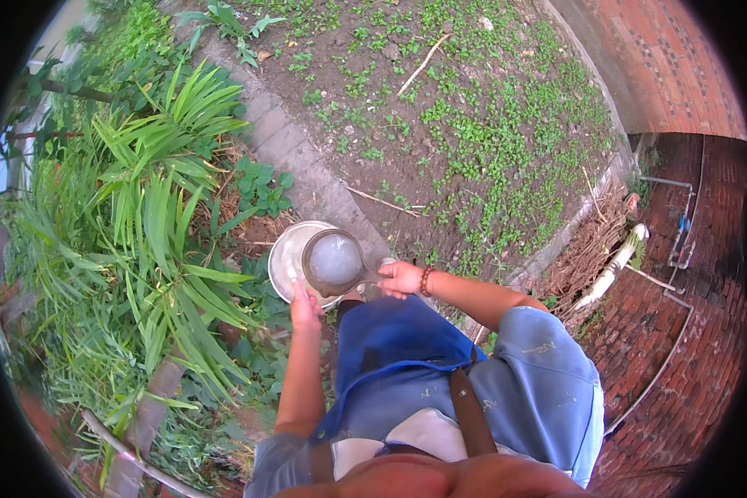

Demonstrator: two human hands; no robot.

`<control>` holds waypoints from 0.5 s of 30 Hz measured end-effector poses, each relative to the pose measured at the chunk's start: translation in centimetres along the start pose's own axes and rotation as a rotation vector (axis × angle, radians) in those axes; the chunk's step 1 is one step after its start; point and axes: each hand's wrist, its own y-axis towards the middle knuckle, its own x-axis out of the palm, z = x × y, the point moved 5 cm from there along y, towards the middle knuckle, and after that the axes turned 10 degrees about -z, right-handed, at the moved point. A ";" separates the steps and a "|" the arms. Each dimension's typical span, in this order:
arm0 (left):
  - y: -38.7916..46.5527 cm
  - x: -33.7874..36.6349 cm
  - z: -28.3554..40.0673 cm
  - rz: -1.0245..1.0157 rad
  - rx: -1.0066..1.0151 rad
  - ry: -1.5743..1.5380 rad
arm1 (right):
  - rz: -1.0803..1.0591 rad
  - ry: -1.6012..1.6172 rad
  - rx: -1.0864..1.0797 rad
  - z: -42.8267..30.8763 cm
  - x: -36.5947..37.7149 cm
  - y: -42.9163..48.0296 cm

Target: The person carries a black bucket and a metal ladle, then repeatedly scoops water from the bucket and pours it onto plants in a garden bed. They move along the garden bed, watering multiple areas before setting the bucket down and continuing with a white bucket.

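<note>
My left hand grips the near rim of a round, light-coloured metal basin. My right hand, below a beaded bracelet on the wrist, is closed on the handle of a round pan or ladle with a dark rim. That round vessel overlaps the right part of the basin; whether they touch I cannot tell. Its inside looks pale grey and cloudy, and what it holds is unclear. Both vessels are in front of my blue apron, above the edge of a paved strip.
Long-leaved green plants crowd the left side. A narrow paved path runs beside a soil bed with low seedlings and sticks. At the right are a pile of dry twigs, a white pipe, thin piping and red brick paving.
</note>
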 end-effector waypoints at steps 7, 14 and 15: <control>-0.9 -3.7 -6.6 0.132 -0.053 -0.249 | 0.093 0.656 -0.178 -4.6 -1.4 3.6; -1.2 -6.0 -10.8 0.159 -0.089 -0.106 | 1.040 -0.100 0.095 11.2 -14.6 7.1; -1.0 -6.1 -11.2 0.154 -0.094 -0.079 | 1.023 -0.243 0.387 15.3 -15.7 5.2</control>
